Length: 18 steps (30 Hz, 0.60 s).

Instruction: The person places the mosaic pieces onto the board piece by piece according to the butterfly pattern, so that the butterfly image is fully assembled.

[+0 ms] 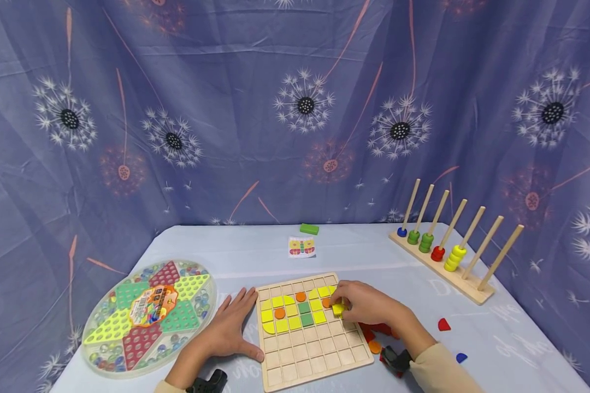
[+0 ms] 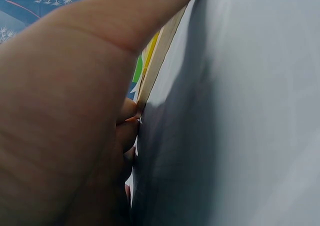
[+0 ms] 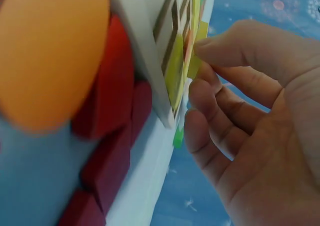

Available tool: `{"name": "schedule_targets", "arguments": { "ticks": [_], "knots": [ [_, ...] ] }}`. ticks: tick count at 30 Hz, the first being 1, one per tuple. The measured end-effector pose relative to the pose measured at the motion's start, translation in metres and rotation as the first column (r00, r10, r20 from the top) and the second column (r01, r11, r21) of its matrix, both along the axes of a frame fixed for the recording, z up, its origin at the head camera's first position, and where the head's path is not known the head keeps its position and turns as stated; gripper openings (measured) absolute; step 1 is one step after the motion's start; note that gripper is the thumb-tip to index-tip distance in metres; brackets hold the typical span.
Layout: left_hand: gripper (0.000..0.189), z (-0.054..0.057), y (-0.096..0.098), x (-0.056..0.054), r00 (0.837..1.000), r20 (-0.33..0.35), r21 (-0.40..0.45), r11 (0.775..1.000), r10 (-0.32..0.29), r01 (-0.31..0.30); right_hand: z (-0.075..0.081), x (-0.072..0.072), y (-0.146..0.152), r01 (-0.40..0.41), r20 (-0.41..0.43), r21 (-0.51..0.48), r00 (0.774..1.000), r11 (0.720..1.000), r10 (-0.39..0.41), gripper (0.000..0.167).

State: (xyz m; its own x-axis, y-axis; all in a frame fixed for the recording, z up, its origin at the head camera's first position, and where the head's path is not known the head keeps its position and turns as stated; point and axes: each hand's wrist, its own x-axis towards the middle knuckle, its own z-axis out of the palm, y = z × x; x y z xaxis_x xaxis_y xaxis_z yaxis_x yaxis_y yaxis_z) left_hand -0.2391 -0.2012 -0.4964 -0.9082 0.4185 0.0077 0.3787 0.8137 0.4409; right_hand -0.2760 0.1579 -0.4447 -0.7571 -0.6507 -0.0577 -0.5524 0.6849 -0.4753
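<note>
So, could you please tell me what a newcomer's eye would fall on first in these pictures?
Probably the wooden grid board at the lower middle of the head view, partly filled with bright tiles, with the right hand pinching a yellow piece near its right edge. Next would come the round star-patterned game board at the left and the wooden bead rack at the right.

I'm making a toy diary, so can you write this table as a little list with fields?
Left hand: fingers spread, beside the wooden board
Right hand: pinches a yellow piece at the board's right side
On the board: yellow, orange and green pieces
Behind the board: picture card, green block
Left side: round star game with marbles
Right side: peg rack with blue, green, red and yellow beads
</note>
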Motion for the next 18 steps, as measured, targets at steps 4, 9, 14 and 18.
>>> {"name": "schedule_targets", "arguments": {
  "ticks": [4,9,14,18],
  "knots": [
    [0.140,0.000,0.000,0.000,1.000,-0.006,-0.003,1.000,0.000,0.000,-0.002,0.001,-0.008,-0.020,-0.038,0.033,0.999,0.999,0.022,0.035],
    [0.140,-0.001,0.000,0.000,1.000,-0.003,-0.002,1.000,0.005,-0.005,-0.006,0.001,-0.013,-0.020,-0.067,0.048,0.997,0.999,0.023,0.030],
    [0.140,0.001,0.000,0.001,1.000,0.001,0.004,1.000,0.008,-0.008,-0.008,0.001,-0.011,-0.042,-0.075,0.026,0.996,0.999,0.044,0.028],
    [0.141,0.000,0.000,0.001,1.000,-0.006,0.007,1.000,0.003,-0.003,-0.007,0.002,-0.009,-0.065,-0.075,0.003,0.995,0.998,0.065,0.026]
  ]
}}
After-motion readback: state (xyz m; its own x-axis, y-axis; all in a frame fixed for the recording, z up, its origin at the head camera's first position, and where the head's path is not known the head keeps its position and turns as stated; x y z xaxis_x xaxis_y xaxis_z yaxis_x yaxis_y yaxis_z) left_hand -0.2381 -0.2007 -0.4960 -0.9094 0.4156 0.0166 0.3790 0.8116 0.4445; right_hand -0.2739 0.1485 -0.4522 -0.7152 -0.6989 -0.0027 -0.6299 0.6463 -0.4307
